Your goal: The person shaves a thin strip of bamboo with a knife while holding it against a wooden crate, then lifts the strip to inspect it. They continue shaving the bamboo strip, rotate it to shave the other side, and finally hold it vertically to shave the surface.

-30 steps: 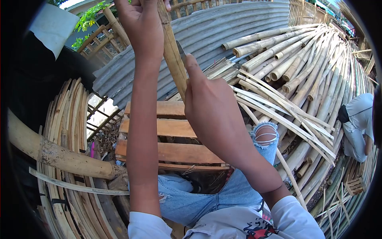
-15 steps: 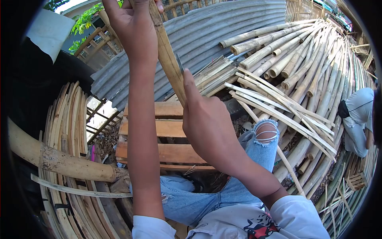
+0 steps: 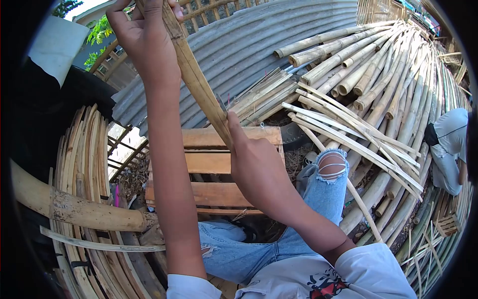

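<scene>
A split bamboo strip (image 3: 199, 74) runs slantwise from the top of the view down toward my right hand. My left hand (image 3: 147, 42) is closed around its upper end, and part of those fingers is cut off by the frame's top edge. Against the strip's right edge shows a thin knife blade (image 3: 221, 103). My right hand (image 3: 261, 172) is wrapped around the knife, whose handle is hidden, with the index finger stretched up by the blade. The strip's lower end disappears behind this hand. Below both arms stands a slatted wooden crate (image 3: 214, 191).
Long bamboo poles (image 3: 368, 84) are heaped at the right, with loose split strips (image 3: 353, 134) on top. Bundled strips (image 3: 84, 154) and a thick bamboo pole (image 3: 94, 213) lie at left. Corrugated sheets (image 3: 279, 45) stand behind. Another person (image 3: 448, 149) crouches at far right.
The bamboo strip and my left hand have shifted left. My right hand and the knife blade sit lower in the view, showing more of the crate.
</scene>
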